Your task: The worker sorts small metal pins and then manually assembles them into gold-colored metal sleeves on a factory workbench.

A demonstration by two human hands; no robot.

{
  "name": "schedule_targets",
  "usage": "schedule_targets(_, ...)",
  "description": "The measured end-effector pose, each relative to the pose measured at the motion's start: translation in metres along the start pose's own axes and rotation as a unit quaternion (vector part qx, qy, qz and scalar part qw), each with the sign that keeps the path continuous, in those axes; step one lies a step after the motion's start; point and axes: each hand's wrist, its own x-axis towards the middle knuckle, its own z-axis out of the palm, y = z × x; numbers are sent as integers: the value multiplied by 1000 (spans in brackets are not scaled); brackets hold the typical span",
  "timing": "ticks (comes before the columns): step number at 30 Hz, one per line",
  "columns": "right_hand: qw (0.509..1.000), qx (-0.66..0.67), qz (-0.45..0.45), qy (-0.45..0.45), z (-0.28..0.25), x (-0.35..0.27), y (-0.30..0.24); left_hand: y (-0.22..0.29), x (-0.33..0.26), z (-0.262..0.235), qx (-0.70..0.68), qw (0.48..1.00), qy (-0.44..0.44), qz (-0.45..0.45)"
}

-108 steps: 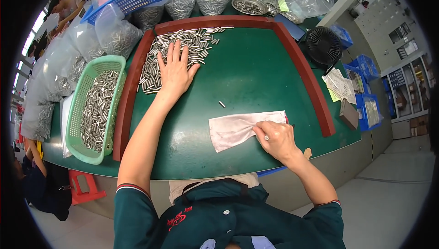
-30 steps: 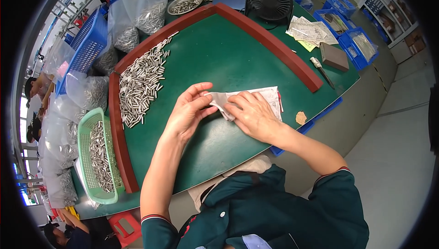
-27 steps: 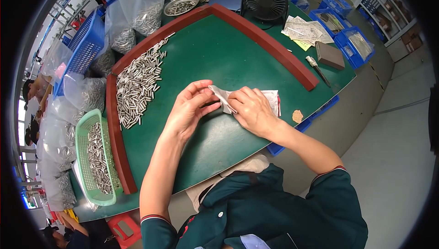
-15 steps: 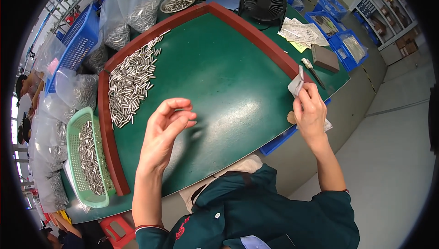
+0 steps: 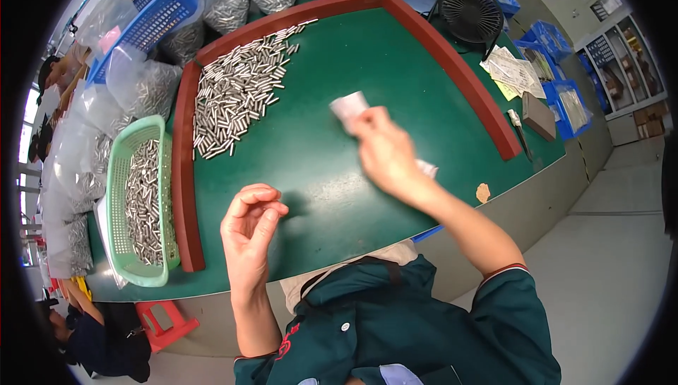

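Note:
My right hand (image 5: 387,146) is over the middle of the green tabletop (image 5: 381,53), blurred by motion. Its fingers pinch a folded whitish cloth (image 5: 348,108). Another pale end of it shows behind the wrist. Nearer the front edge, my left hand (image 5: 253,219) hovers with fingers loosely curled and the thumb apart; nothing shows in it. A spread pile of short silvery metal pins (image 5: 240,92) lies on the table's left side, beyond my left hand.
A dark red raised border (image 5: 185,173) frames the work surface. Left of it stands a green basket (image 5: 116,208) of pins, with bags of pins (image 5: 152,88) behind. A black fan (image 5: 470,12), papers (image 5: 512,70), a brown block (image 5: 539,116) and a dark-handled tool (image 5: 520,133) sit at the right.
My right hand has swung left from the table's right edge to its middle, carrying the cloth. My left hand has curled a little more. The view has shifted.

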Motion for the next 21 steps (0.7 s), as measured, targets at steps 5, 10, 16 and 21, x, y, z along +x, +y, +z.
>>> schedule_targets(5, 988, 123, -19, -89, 17, -6, -62, 5, -4, 0, 45, 997, 30, 63)
schedule_targets(10, 999, 2, -8, 37, -54, 18, -27, 6, -21, -28, 89, 989, 76, 86)
schedule_targets(16, 959, -269, 80, 39, -107, 16, 89, -2, -18, -27, 78, 990, 85, 77)
schedule_targets(21, 938, -324, 123, -11, -68, 43, 104, -3, -17, -24, 90, 992, 63, 69)
